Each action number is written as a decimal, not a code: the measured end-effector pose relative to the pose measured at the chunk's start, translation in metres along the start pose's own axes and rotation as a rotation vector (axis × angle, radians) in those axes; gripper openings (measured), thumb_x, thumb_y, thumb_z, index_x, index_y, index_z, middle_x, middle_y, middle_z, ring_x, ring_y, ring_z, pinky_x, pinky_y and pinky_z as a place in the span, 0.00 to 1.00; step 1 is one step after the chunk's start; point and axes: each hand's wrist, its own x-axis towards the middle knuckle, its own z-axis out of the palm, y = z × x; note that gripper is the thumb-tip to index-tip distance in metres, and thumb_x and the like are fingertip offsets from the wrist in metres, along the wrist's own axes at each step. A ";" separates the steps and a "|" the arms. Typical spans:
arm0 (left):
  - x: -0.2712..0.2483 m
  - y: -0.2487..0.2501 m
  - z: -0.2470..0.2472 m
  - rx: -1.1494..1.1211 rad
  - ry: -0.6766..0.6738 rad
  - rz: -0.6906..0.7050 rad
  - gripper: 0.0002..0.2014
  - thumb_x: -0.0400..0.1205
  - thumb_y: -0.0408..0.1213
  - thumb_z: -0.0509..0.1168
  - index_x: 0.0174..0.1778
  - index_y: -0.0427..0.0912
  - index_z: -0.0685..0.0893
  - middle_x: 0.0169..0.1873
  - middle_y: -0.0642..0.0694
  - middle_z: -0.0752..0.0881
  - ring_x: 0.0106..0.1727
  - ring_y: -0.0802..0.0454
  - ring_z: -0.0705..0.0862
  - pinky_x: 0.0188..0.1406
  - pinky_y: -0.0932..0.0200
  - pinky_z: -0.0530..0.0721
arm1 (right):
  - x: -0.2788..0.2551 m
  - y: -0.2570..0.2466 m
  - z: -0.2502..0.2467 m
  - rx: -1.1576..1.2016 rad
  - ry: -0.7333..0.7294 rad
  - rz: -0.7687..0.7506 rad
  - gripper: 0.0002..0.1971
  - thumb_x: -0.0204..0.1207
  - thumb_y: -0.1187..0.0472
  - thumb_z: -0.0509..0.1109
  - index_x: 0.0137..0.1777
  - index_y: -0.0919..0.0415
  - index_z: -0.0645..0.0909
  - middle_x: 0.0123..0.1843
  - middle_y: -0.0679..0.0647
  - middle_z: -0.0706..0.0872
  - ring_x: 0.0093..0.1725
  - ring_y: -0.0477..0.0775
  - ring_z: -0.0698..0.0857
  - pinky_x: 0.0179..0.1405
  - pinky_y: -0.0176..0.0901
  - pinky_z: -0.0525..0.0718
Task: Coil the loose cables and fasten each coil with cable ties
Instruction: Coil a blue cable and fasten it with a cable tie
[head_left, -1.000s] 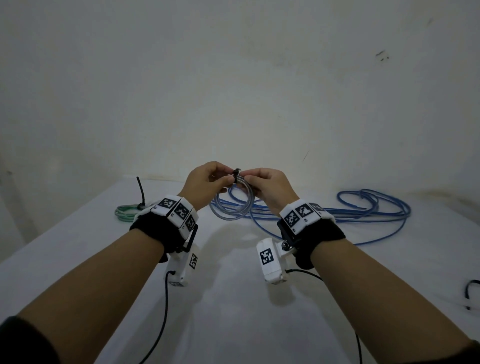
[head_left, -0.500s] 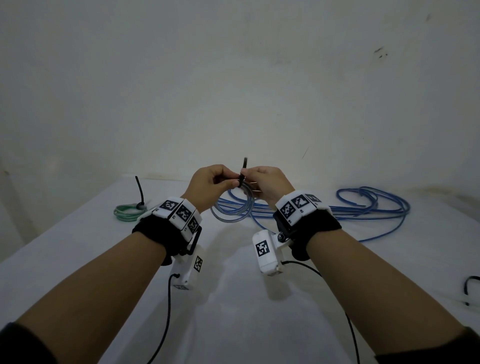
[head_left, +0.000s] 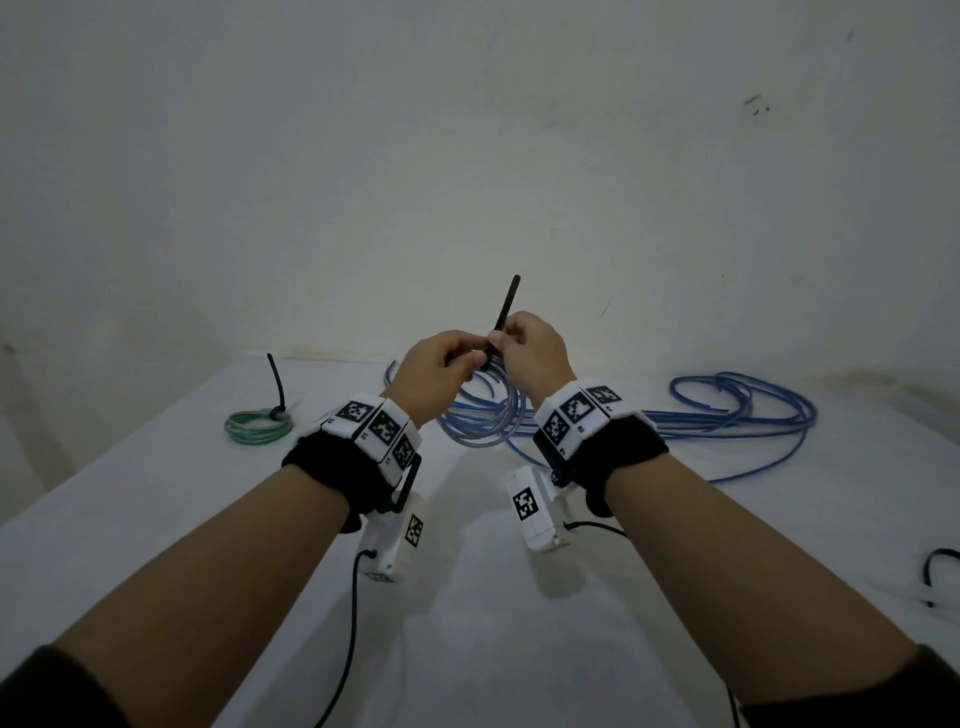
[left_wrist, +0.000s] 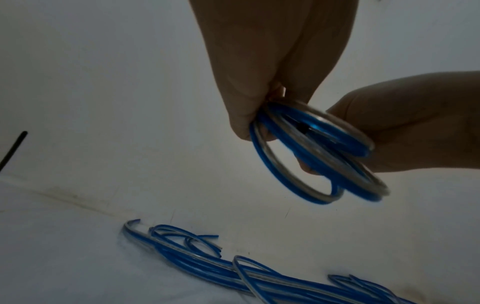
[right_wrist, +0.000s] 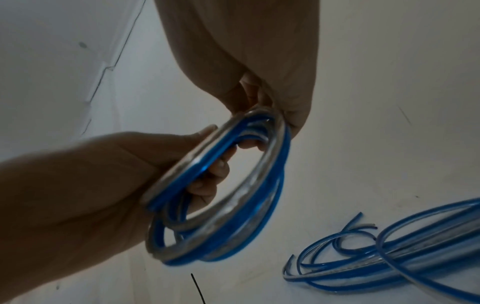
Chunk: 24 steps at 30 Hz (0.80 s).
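Observation:
A small coil of blue-and-clear cable (head_left: 480, 418) hangs in the air above the white table (head_left: 467, 597), held at its top between both hands. My left hand (head_left: 441, 366) grips the top of the coil (left_wrist: 319, 156), fingers curled round the strands. My right hand (head_left: 524, 345) pinches a black cable tie (head_left: 505, 312) whose tail sticks up above the fingers; the tie wraps the coil (right_wrist: 221, 185) where the hands meet. The tie's head is hidden by the fingers.
A green coil (head_left: 257, 426) fastened with a black tie (head_left: 275, 382) lies at the far left of the table. Loose blue cable (head_left: 727, 410) sprawls at the far right. A black object (head_left: 937, 569) lies at the right edge. The wall stands close behind.
The black tie's tail, barely visible a second ago, now sticks well up above my right hand. Both hands have risen slightly with the coil.

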 end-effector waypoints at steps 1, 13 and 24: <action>0.000 0.002 0.001 0.001 0.005 -0.001 0.11 0.82 0.28 0.62 0.58 0.33 0.83 0.44 0.44 0.85 0.34 0.65 0.81 0.36 0.78 0.78 | 0.000 0.000 -0.002 -0.002 0.003 -0.008 0.05 0.78 0.64 0.67 0.41 0.62 0.75 0.39 0.57 0.80 0.39 0.53 0.77 0.34 0.36 0.74; -0.001 0.007 0.007 0.174 0.038 0.108 0.09 0.79 0.31 0.67 0.53 0.32 0.84 0.47 0.41 0.88 0.45 0.55 0.83 0.41 0.81 0.76 | 0.005 0.001 -0.002 0.190 0.065 0.165 0.14 0.74 0.66 0.70 0.29 0.57 0.72 0.31 0.52 0.77 0.38 0.55 0.77 0.45 0.50 0.81; -0.003 0.007 -0.001 0.371 -0.042 0.240 0.07 0.80 0.32 0.66 0.51 0.33 0.84 0.46 0.40 0.88 0.46 0.50 0.83 0.45 0.66 0.76 | 0.018 0.000 -0.003 0.171 -0.036 0.290 0.15 0.74 0.67 0.69 0.27 0.55 0.74 0.30 0.51 0.78 0.37 0.54 0.79 0.46 0.47 0.79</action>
